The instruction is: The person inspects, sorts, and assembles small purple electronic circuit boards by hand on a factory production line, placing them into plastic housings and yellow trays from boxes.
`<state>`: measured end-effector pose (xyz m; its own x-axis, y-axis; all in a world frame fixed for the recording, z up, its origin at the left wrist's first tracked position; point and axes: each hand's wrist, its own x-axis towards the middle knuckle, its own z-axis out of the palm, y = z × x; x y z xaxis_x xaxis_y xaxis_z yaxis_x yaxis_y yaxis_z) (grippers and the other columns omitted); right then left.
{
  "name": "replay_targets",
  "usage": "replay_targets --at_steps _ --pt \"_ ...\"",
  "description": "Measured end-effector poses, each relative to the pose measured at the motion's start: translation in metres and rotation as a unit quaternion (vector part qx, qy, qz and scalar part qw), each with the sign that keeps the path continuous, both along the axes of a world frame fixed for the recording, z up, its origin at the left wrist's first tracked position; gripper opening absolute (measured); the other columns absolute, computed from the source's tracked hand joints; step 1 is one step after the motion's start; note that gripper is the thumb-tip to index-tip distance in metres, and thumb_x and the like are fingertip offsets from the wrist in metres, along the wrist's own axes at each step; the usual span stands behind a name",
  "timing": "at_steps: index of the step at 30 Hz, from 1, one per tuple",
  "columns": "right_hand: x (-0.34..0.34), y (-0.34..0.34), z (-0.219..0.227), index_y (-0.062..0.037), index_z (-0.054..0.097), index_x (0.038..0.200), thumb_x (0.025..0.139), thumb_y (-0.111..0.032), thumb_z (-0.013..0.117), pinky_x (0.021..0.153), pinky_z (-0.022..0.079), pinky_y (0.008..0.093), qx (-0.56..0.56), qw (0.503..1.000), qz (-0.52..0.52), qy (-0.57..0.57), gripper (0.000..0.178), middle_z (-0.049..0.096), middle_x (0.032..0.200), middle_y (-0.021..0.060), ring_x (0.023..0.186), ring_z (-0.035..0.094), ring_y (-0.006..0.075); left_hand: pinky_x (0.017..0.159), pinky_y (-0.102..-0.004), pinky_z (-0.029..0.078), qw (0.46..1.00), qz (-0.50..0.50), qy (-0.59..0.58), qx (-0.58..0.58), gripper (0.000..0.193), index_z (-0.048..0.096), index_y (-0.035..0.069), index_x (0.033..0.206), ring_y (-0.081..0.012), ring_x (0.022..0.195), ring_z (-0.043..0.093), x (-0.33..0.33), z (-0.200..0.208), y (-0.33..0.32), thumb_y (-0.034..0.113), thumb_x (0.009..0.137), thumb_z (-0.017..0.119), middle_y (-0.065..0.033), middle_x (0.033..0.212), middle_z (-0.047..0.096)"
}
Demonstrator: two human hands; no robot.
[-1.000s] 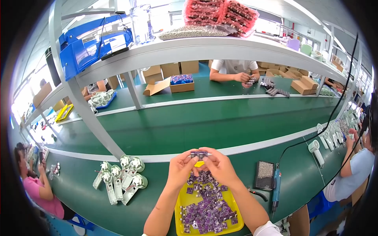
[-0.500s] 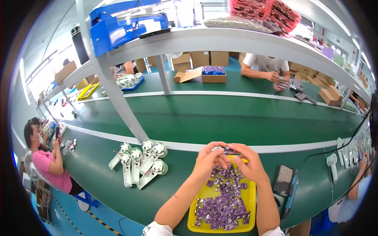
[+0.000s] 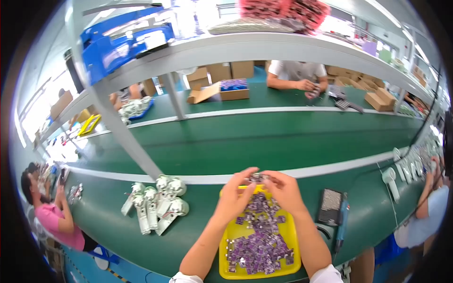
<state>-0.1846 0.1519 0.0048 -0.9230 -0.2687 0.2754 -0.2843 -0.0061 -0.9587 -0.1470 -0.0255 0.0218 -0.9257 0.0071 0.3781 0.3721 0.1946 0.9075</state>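
Note:
Both hands meet above the far end of a yellow tray point(image 3: 296, 252). Between their fingertips is a small circuit board piece point(image 3: 257, 178), dark with silvery parts; its exact outline is partly covered. My left hand point(image 3: 235, 194) pinches it from the left, thumb pointing down toward the tray. My right hand point(image 3: 286, 192) grips its right side with bent fingers. Below them, many small purple circuit boards point(image 3: 262, 250) lie heaped in the tray, densest at the near end, with a looser trail reaching up under my hands.
Left of the tray lie several white-green device housings with round heads point(image 3: 151, 203). To the right are a dark box of small metal parts point(image 3: 330, 206) and a blue electric screwdriver point(image 3: 341, 224). A grey shelf point(image 3: 264, 49) spans above the green bench. Other people work across and at both sides.
The view has shifted, so the scene sits further left. My hands stay together over the tray, the left fingers more stretched and the board piece turned between the fingertips.

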Motion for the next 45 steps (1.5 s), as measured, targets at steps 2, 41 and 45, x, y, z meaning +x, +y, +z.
replay_targets --at_steps 2,41,45 --pt "0.003 0.006 0.002 0.0021 0.065 0.118 0.093 0.000 0.063 0.070 0.053 0.0227 -0.013 0.999 0.016 -0.026 0.025 0.070 0.095 0.0070 0.081 0.066 0.0095 0.078 -0.0254 0.055 0.999 0.016 -0.032 -0.039 0.036 0.058 0.002 0.131 -0.0107 0.093 0.065 -0.007 -0.016 0.000 0.005 0.095 0.063 -0.0062 0.109 0.067" --pt "0.021 -0.011 0.026 -0.0008 0.065 0.103 0.090 -0.010 0.067 0.067 0.052 0.0274 0.197 0.966 -0.161 0.051 0.017 0.067 0.084 0.0079 0.075 0.064 0.0119 0.069 -0.0412 0.055 0.996 0.073 -0.048 -0.018 0.028 0.059 0.004 0.120 -0.0339 0.088 0.071 0.009 0.007 0.011 0.016 0.094 0.061 -0.0200 0.099 0.070" --pt "0.033 0.035 0.029 -0.0126 0.065 0.127 0.087 -0.020 0.071 0.094 0.050 0.0390 0.428 0.899 -0.016 0.089 0.041 0.060 0.129 0.0166 0.111 0.063 0.0334 0.097 -0.0377 0.052 0.970 -0.097 0.001 -0.225 0.046 0.057 0.004 0.134 -0.0241 0.116 0.063 0.019 0.001 -0.014 0.009 0.089 0.068 -0.0136 0.129 0.064"
